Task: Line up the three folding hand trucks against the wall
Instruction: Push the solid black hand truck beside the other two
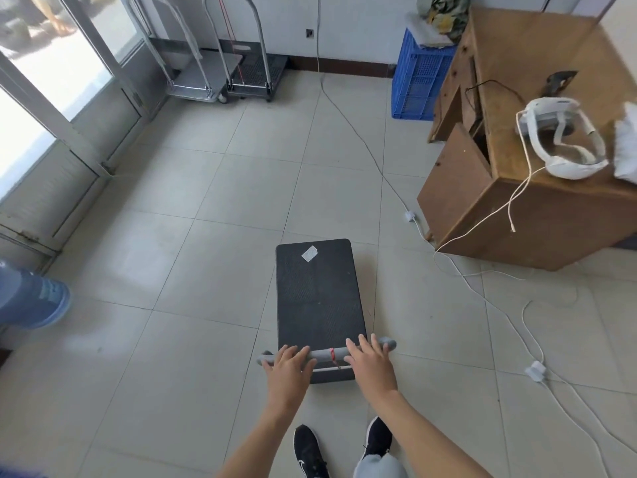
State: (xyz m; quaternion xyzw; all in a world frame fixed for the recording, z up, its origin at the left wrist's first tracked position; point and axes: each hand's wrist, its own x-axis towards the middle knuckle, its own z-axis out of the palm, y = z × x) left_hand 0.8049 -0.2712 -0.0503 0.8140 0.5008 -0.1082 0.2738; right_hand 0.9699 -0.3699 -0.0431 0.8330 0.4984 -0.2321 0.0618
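Note:
A black-decked hand truck [319,298] stands on the tiled floor in front of me, with a white sticker near its far end. Its grey handle bar [327,354] runs across the near end. My left hand [289,365] grips the bar's left part and my right hand [370,360] grips its right part. At the far wall two more hand trucks stand side by side with handles upright: a silver one [200,75] on the left and a black-decked one [256,75] to its right.
A wooden desk [517,201] carrying a white headset [565,139] stands at the right, with a blue crate [422,81] behind it. White cables [482,291] trail over the floor on the right. Glass doors [51,98] line the left. Another person's blue shoe [38,298] is at the left edge.

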